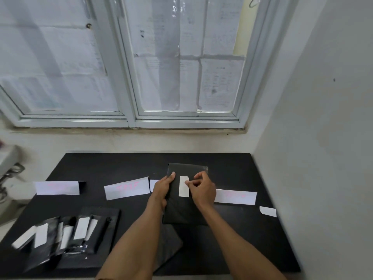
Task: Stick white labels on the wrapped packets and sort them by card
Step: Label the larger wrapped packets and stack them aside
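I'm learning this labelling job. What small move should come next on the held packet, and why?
Probably smooth the white label flat with the right hand: its fingers pinch the label's upper right edge, which seems not yet pressed down, while the left hand grips the black packet steady.

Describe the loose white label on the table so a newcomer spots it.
Find the black table below the window and follow its right edge. Just nearer than the rightmost card lies the loose label: small, blank, stuck to no packet, unlike the long pink-lettered cards.
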A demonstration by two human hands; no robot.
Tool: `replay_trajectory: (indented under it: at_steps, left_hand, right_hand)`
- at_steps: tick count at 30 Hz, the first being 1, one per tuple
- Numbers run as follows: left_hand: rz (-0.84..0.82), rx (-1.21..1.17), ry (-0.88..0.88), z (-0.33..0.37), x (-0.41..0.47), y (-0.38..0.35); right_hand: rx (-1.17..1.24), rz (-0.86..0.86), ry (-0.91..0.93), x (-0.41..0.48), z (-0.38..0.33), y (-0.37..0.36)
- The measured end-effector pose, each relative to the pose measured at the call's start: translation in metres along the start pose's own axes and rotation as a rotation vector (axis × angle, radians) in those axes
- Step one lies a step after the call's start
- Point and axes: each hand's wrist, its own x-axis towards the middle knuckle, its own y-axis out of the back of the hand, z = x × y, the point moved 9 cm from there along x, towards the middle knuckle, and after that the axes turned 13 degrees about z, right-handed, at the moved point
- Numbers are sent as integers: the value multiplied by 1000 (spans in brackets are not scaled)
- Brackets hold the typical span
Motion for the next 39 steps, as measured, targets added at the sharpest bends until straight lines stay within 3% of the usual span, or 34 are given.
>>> replay_trajectory:
  at_steps: [5,8,11,14,19,22,26,34,39]
  left_hand:
    - [0,-26,-56,25,-9,36]
    - [-15,-34,-70,34,-12,62]
    - [-68,-19,-63,38,-16,76]
    - [-97,-4,-70,39,-22,91]
    - [-25,52,-89,35,-19,125]
    - [39,6,-113,39,-18,145]
    - [95,-70,-127,44,-22,164]
    - [133,-117,-73,45,-26,173]
    - [162,-126,-75,46,-21,179]
  right_hand:
    - [-175,210,204,-27,-51,4]
    - [-144,215,43,-38,-55,-6]
    - [-2,81,-197,-50,-49,-27]
    - [34,65,-286,-64,-50,-35]
    - [130,-70,-164,-83,-67,-57]
    - [102,-211,-49,-99,-78,-68]
    - [32,-252,145,-123,-98,-75]
    - [-5,-134,42,-131,-107,-78]
    - [39,-165,77,-130,-110,-81]
